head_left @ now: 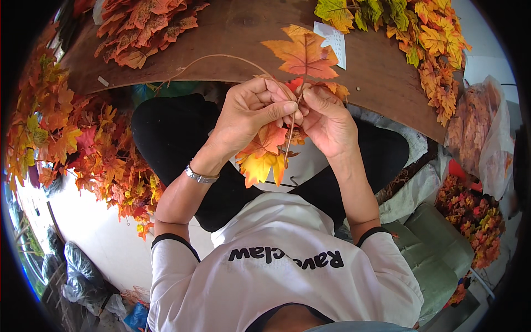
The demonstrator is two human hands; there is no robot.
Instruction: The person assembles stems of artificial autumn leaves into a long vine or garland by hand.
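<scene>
Both my hands meet over my lap at the near edge of the brown table, closed on one artificial maple leaf garland. My left hand [255,108] pinches its thin brown stem [221,56], which arcs away to the left over the table edge. Right beside it, my right hand [330,118] grips the stem at the base of an orange maple leaf [308,55] that stands up above the fingers. Below the hands hang a yellow-orange leaf [262,167] and a stem end. The exact joint between the fingertips is partly hidden.
On the table [232,33] lie a pile of orange-red leaves [146,27], a white paper piece [332,43] and yellow-orange leaves [434,33]. More leaf garlands [110,160] hang at the left. Plastic-wrapped leaves [475,124] stand at the right, near a green padded seat [442,238].
</scene>
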